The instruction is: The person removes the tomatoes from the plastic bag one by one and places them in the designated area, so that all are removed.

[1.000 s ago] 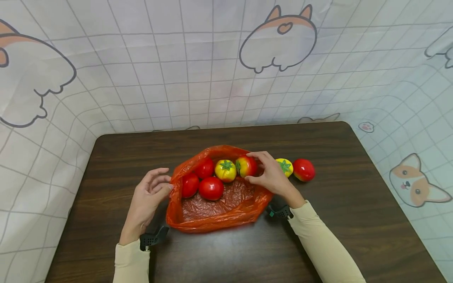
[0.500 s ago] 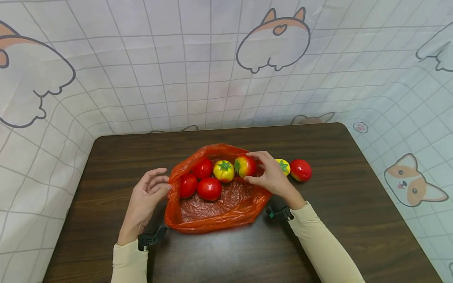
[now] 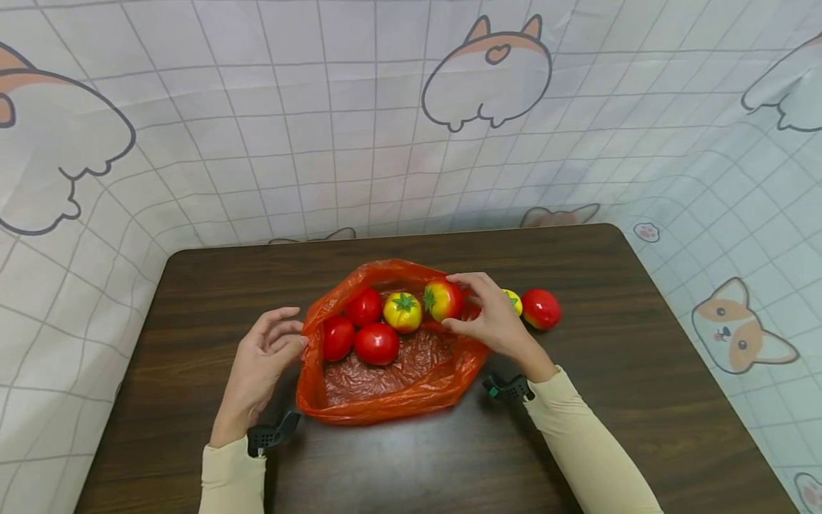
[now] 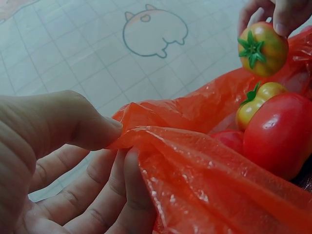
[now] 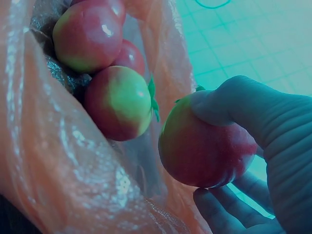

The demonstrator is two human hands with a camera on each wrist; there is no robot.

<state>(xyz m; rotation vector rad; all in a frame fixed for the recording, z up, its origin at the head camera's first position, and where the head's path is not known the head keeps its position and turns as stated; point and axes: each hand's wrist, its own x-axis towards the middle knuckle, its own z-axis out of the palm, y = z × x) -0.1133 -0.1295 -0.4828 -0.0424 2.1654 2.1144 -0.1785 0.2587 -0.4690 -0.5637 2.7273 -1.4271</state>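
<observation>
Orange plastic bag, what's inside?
Three round red tomatoes and a yellow green-leaved one; anything beneath is covered. The right hand holds a red-yellow tomato over the bag.

Seven tomatoes (image 3: 377,344), one plastic bag (image 3: 379,411), two wrist cameras (image 3: 272,434), one table (image 3: 642,407)

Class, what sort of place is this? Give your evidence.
Probably a staged filming corner, judging by white gridded cartoon-dog sheeting behind and beside a dark-brown wood-grained table, and black plastic-looking wrist-worn devices.
</observation>
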